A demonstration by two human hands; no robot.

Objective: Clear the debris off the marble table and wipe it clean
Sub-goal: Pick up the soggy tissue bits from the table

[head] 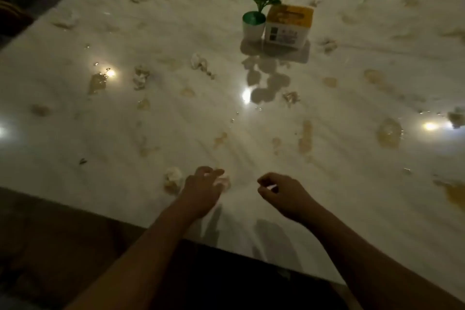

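Observation:
The white marble table (176,113) is strewn with crumpled paper bits and yellowish wet spills. My left hand (201,184) rests near the front edge, its fingers curled over a small crumpled white wad (224,182). Just left of that hand lies another crumpled wad (173,178). My right hand (279,194) hovers a little to the right, fingers loosely curled, with nothing clearly in it. More wads lie further out, one (141,77) at the left middle and one (199,61) near the centre.
A small potted green plant (254,24) and a yellow-and-white box (289,26) stand at the table's far centre. Yellowish puddles (388,133) (97,83) sit right and left. The dark front table edge (75,206) runs diagonally below my arms.

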